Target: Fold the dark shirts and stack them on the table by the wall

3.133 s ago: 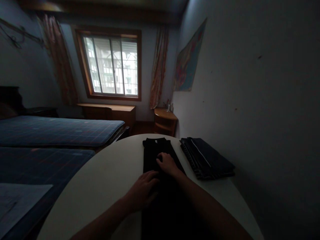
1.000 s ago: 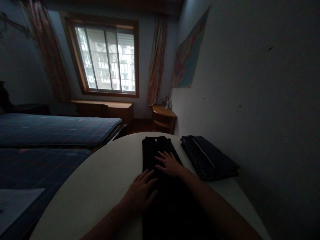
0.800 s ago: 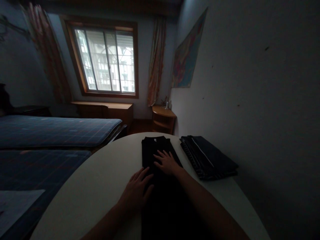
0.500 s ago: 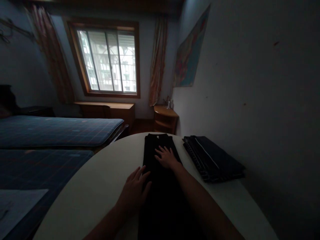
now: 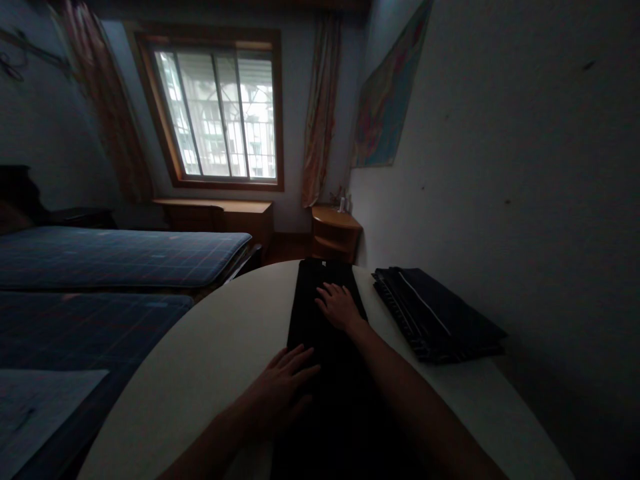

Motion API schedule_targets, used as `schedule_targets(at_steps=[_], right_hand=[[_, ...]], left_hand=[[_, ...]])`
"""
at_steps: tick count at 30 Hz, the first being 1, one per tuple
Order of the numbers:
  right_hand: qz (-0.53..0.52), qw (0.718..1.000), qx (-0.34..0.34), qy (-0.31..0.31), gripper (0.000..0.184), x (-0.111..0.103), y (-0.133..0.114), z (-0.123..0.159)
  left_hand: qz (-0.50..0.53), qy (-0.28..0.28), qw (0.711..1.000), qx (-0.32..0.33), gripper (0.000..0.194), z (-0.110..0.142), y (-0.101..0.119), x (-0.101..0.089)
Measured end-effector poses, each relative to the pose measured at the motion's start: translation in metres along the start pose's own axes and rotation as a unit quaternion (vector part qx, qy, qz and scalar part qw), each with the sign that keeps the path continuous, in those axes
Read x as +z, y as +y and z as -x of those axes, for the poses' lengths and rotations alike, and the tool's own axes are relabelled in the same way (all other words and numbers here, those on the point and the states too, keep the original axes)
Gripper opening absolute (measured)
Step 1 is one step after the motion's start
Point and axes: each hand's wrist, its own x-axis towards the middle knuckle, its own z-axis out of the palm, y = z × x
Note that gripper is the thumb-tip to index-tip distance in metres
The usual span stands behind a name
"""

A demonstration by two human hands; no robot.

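Observation:
A long, dark garment, folded into a narrow strip, lies lengthwise on the pale round table. A small light label shows at its far end; its exact kind is too dark to tell. My right hand rests flat on the upper part of the cloth, fingers spread. My left hand is at the strip's left edge nearer to me, its fingers stretched out over the fabric. Neither hand grips anything. The near end of the garment runs out of view at the bottom.
A stack of folded dark clothes lies at the table's right side, close to the wall. Beds with blue checked mattresses stand on the left. Beyond the table are a corner shelf and a desk under the window.
My left hand has slid a little to the right, farther over the garment. My right hand stays flat on it. The garment's far end looks smoother and narrower, and the view has shifted slightly.

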Motion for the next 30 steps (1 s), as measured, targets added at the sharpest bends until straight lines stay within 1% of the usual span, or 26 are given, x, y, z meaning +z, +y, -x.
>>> schedule_targets(at_steps=[2, 4, 6, 10, 13, 15, 16, 19, 21, 24, 27, 30], right_hand=[[-0.011, 1.000, -0.020, -0.017, 0.055, -0.007, -0.005, 0.024], [-0.027, 0.998, -0.027, -0.047, 0.058, -0.015, -0.007, 0.052], [-0.042, 0.995, -0.028, -0.081, 0.062, -0.021, -0.006, 0.083], [-0.069, 0.990, -0.028, -0.124, 0.066, -0.032, -0.003, 0.136], [-0.092, 0.987, -0.021, -0.130, 0.065, -0.041, -0.001, 0.160], [-0.109, 0.985, -0.030, -0.129, 0.059, -0.048, 0.000, 0.167], [-0.117, 0.984, -0.039, -0.126, 0.055, -0.050, 0.001, 0.169], [-0.145, 0.981, -0.068, -0.108, 0.046, -0.056, 0.003, 0.171], [-0.157, 0.979, -0.083, -0.099, 0.043, -0.056, 0.004, 0.171], [-0.164, 0.975, -0.116, -0.092, 0.041, -0.052, 0.004, 0.172], [-0.167, 0.971, -0.144, -0.090, 0.040, -0.049, 0.005, 0.174], [-0.174, 0.968, -0.153, -0.091, 0.038, -0.049, 0.003, 0.175]], left_hand=[[0.002, -0.036, 0.999, 0.007, 0.068, 0.003, 0.010, -0.005], [0.004, -0.065, 0.998, 0.008, 0.076, 0.007, 0.022, -0.009], [0.007, -0.087, 0.996, 0.012, 0.079, 0.011, 0.035, -0.011], [0.012, -0.104, 0.993, 0.048, 0.085, 0.019, 0.059, -0.008], [0.021, -0.101, 0.990, 0.093, 0.086, 0.021, 0.071, -0.007], [0.030, -0.094, 0.988, 0.115, 0.084, 0.020, 0.076, -0.008], [0.033, -0.088, 0.988, 0.121, 0.079, 0.019, 0.078, -0.009], [0.027, -0.064, 0.988, 0.139, 0.051, 0.016, 0.081, -0.010], [0.017, -0.052, 0.986, 0.157, 0.034, 0.014, 0.082, -0.007], [-0.007, -0.050, 0.979, 0.198, 0.017, 0.012, 0.080, 0.002], [-0.032, -0.043, 0.972, 0.228, 0.010, 0.010, 0.079, 0.010], [-0.047, -0.031, 0.970, 0.237, 0.014, 0.009, 0.082, 0.010]])
